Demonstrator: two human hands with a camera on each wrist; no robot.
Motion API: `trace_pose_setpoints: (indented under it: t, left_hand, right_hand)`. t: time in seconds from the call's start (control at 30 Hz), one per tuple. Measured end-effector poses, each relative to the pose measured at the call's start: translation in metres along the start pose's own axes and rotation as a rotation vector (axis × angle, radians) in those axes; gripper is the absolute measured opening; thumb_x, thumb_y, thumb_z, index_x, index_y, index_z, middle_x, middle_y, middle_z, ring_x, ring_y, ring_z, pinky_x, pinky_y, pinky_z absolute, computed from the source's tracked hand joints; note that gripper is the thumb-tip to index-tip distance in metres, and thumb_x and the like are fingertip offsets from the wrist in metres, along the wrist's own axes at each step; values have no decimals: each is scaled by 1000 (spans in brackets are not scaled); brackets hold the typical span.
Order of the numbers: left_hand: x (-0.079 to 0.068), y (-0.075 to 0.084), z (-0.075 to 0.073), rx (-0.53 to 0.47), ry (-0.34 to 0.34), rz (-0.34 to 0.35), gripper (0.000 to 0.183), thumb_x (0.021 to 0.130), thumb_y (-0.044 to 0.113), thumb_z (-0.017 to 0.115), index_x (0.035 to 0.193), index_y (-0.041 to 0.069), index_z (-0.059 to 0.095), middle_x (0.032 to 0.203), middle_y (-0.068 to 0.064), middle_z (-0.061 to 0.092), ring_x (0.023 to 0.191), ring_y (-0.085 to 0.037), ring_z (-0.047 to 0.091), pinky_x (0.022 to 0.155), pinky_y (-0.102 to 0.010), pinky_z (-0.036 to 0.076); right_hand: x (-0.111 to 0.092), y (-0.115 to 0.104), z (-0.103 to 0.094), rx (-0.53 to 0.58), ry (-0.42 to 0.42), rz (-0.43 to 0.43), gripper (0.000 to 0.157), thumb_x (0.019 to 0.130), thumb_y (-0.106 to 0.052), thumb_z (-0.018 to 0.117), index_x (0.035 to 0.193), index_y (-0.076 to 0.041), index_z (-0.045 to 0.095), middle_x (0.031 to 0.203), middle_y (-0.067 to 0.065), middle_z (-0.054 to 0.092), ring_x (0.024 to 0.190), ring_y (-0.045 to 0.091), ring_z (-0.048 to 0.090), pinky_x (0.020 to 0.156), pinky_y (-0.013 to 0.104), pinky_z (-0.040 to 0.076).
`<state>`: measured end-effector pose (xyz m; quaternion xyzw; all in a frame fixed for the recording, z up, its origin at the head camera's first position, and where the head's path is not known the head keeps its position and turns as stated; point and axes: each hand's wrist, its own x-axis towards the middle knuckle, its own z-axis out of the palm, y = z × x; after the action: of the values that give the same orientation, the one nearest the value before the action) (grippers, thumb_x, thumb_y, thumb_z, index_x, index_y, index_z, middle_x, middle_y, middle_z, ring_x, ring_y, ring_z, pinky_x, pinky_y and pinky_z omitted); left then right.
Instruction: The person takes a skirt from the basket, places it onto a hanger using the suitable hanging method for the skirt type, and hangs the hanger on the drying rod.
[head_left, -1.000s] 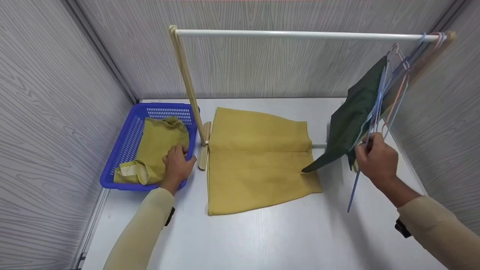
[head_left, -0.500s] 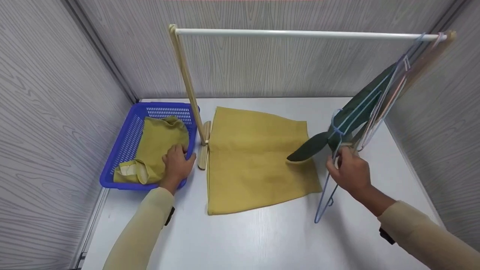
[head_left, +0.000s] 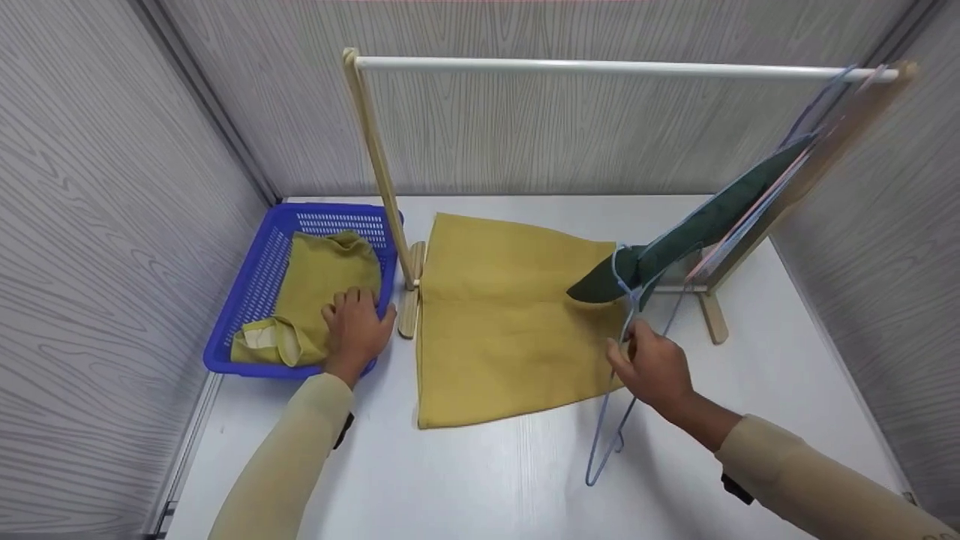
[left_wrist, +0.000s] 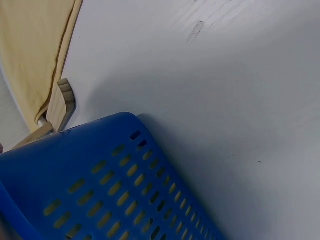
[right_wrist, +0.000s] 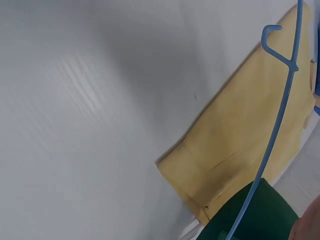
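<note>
My right hand point(head_left: 654, 367) grips a light-blue clothes hanger point(head_left: 596, 450) above the table; its small side hook shows in the right wrist view, where the hanger point(right_wrist: 274, 132) crosses the frame. Just beyond that hand, a dark green garment point(head_left: 735, 202) stretches up towards the rack's right end, its lower tip over a yellow cloth point(head_left: 517, 330) lying flat. At the left, my left hand point(head_left: 358, 326) rests over the right rim of a blue basket point(head_left: 225, 330), fingers on an olive-yellow garment point(head_left: 315, 277) inside. The left wrist view shows the basket's perforated wall point(left_wrist: 115, 175).
A rack with a white rod point(head_left: 600, 66) and wooden posts point(head_left: 379, 165) spans the table point(head_left: 465, 480). More hangers point(head_left: 750, 214) hang at its right end, partly hidden by the green garment. Wood-grain panels point(head_left: 562, 135) enclose the table on three sides.
My right hand has drawn the blue hanger left and towards me, out from the bunch at the rack's right end. The green garment has swung left with it. My left hand has stayed put.
</note>
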<state>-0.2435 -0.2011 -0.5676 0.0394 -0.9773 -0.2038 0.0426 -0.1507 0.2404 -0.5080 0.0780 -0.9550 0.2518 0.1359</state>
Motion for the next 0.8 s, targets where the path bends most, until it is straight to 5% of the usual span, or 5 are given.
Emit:
trace_pose_setpoints:
  t: [0.4, 0.8]
  left_hand:
    - [2, -3, 1, -30, -48, -14, 44, 98, 44, 50, 113, 2, 53, 125, -21, 52, 120, -41, 41, 102, -61, 20]
    - [2, -4, -1, -63, -51, -12, 44, 99, 44, 51, 114, 3, 54, 123, -20, 53, 117, -40, 43, 100, -59, 23]
  right_hand:
    - [-14, -22, 25, 31, -74, -145, 10, 85, -12, 66, 79, -9, 58, 55, -8, 43, 49, 4, 36, 46, 24, 32]
    - [-4, -49, 31, 145, -33, -308, 7, 85, -6, 63, 80, -9, 58, 59, -6, 46, 53, 2, 39, 47, 20, 36]
